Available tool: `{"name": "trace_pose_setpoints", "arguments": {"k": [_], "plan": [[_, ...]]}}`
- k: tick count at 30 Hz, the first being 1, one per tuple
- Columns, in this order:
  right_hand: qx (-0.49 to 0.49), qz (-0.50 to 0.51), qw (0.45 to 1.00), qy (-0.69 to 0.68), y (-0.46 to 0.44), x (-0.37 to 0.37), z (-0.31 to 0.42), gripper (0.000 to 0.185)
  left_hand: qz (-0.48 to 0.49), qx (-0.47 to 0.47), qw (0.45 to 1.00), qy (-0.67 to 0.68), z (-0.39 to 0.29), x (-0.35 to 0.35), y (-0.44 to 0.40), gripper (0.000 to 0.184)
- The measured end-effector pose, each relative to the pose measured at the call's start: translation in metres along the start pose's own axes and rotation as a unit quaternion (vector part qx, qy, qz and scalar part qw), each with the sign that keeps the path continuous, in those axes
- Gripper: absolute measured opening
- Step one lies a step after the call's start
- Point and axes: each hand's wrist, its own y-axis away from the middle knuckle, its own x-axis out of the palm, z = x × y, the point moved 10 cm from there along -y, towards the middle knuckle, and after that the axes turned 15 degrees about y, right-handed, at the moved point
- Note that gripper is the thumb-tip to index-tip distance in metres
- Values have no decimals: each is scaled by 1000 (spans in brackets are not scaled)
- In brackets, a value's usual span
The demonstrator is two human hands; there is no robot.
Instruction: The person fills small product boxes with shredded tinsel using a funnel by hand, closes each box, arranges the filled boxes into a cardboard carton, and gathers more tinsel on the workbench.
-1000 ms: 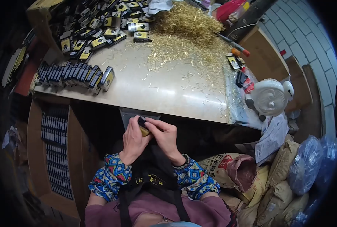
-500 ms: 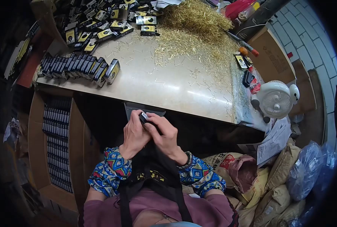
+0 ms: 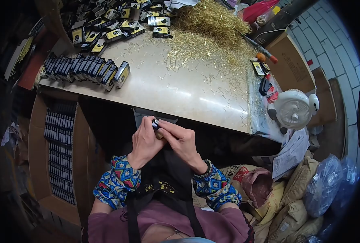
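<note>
Just beyond the table's front edge, over my lap, a small black box [image 3: 155, 124] is held between my two hands. My left hand [image 3: 144, 139] is closed around its left side. The thumb and fingers of my right hand [image 3: 180, 139] pinch it from the right. Much of the box is covered by my fingers. On the table to the left stands a row of black-and-yellow boxes [image 3: 80, 68], upright and leaning together. Behind that row is a loose heap of similar boxes [image 3: 115, 34].
A mound of gold-coloured bent wire pieces [image 3: 210, 24] spreads over the table [image 3: 147, 89]. At the right are a white fan [image 3: 294, 111] and a cardboard box [image 3: 291, 60]. An open carton [image 3: 82, 158] with stacked small boxes stands at lower left; sacks [image 3: 295, 210] lie at lower right.
My right hand has shifted slightly right, with its fingers straighter along the box. A little more of the box shows between my hands. My left hand stays nearly in place.
</note>
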Motion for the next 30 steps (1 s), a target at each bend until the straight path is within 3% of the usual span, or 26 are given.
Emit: {"name": "trace_pose_setpoints", "arguments": {"k": [5, 8, 14, 23, 30], "plan": [[112, -26, 992, -54, 14, -2, -19, 19, 3, 21, 1000, 17, -3, 5, 6, 57], [104, -34, 992, -57, 13, -2, -19, 18, 0, 25, 1000, 17, -2, 5, 8, 58], [14, -24, 1000, -11, 8, 1, -1, 19, -2, -69, 996, 47, 23, 7, 14, 63], [-26, 16, 999, 43, 3, 1, 13, 19, -27, -65, 996, 45, 16, 1, 13, 56], [-180, -88, 966, 164, 17, 8, 39, 27, -68, -65, 990, 101, 28, -1, 13, 47]]}}
